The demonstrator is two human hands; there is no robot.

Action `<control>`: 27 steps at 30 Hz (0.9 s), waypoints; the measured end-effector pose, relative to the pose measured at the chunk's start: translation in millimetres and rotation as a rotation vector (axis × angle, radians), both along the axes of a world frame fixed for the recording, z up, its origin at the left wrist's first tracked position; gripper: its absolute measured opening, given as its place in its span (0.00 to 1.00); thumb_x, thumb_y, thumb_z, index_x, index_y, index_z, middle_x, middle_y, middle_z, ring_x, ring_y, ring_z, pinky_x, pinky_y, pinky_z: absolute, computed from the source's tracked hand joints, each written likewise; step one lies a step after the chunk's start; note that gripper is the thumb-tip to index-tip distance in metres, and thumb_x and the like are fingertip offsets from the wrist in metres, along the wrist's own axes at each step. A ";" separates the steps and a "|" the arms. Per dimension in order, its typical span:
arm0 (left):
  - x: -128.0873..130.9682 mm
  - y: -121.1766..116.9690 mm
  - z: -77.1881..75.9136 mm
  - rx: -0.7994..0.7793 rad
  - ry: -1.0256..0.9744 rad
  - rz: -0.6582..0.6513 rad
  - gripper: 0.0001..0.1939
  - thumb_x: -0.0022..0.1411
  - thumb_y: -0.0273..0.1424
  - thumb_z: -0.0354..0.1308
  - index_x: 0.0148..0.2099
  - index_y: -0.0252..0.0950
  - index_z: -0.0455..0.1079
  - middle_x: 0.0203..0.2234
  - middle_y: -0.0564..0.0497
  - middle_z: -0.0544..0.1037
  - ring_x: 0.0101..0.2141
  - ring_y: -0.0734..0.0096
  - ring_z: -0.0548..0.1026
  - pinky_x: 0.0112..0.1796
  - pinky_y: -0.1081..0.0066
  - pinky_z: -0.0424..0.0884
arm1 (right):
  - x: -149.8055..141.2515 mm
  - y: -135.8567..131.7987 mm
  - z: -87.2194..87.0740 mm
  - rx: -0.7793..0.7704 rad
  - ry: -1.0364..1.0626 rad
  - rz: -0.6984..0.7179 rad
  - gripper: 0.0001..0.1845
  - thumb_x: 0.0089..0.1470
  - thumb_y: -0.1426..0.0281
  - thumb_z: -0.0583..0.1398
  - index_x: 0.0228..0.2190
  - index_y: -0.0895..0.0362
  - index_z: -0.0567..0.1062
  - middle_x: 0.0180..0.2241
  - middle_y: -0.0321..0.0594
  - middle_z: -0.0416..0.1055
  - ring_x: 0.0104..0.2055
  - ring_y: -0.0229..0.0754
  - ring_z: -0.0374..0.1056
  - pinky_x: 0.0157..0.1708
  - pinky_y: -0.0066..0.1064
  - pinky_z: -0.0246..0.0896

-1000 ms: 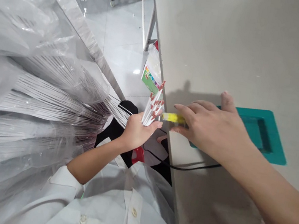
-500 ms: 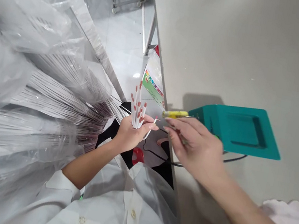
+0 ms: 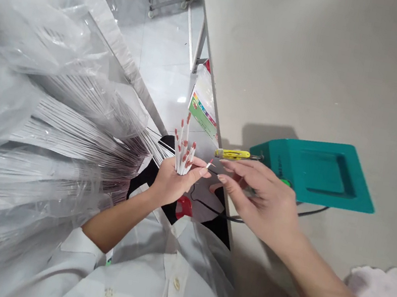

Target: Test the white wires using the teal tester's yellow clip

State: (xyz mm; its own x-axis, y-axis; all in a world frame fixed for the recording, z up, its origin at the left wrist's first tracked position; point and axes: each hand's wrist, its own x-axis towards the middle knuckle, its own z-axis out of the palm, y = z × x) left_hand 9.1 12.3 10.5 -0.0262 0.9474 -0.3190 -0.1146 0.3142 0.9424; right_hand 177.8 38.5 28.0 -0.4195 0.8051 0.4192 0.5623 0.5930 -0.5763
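The left hand (image 3: 171, 184) grips a bundle of sticks (image 3: 183, 152) upright, red tips up, while the right hand (image 3: 262, 200), fingers loosely curled and empty-looking, hovers just right of it under a yellow tool (image 3: 234, 154).

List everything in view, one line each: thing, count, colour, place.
red-tipped white sticks: a bunch, white with red ends, upright in the left hand
single stick: one, white with red tip, between the two hands' fingertips
yellow-handled tool: one, yellow, above the right hand's fingers
teal box: one, teal, on the table
black cable: one, black, from the teal box
table: one, pale grey, right side
plastic-wrapped stick bundles: many, white in clear plastic, left
printed packet: one, green and white, under the table edge
left hand: one, gripping the bunch
right hand: one, over the table edge
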 end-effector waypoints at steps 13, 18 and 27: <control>6.8 18.4 -4.0 -0.040 0.053 -0.009 0.20 0.53 0.29 0.57 0.50 0.34 0.70 0.23 0.54 0.77 0.14 0.85 0.59 0.17 0.79 0.57 | 25.6 33.2 15.0 0.425 -0.786 -0.023 0.14 0.56 0.71 0.54 0.40 0.66 0.75 0.35 0.50 0.76 0.43 0.52 0.70 0.41 0.41 0.62; 11.4 26.0 -8.4 -0.003 0.018 -0.033 0.21 0.55 0.32 0.57 0.51 0.34 0.70 0.24 0.53 0.76 0.15 0.85 0.59 0.17 0.79 0.57 | 27.1 42.9 16.5 0.386 -0.965 0.083 0.16 0.56 0.75 0.52 0.43 0.67 0.74 0.35 0.52 0.75 0.43 0.54 0.67 0.50 0.52 0.52; 14.3 30.2 -4.2 -0.059 -0.019 0.019 0.21 0.54 0.30 0.58 0.51 0.32 0.71 0.24 0.52 0.77 0.14 0.86 0.59 0.16 0.78 0.56 | 16.9 55.3 15.5 0.262 -0.934 0.120 0.12 0.56 0.73 0.52 0.32 0.61 0.76 0.26 0.47 0.72 0.46 0.53 0.64 0.53 0.52 0.48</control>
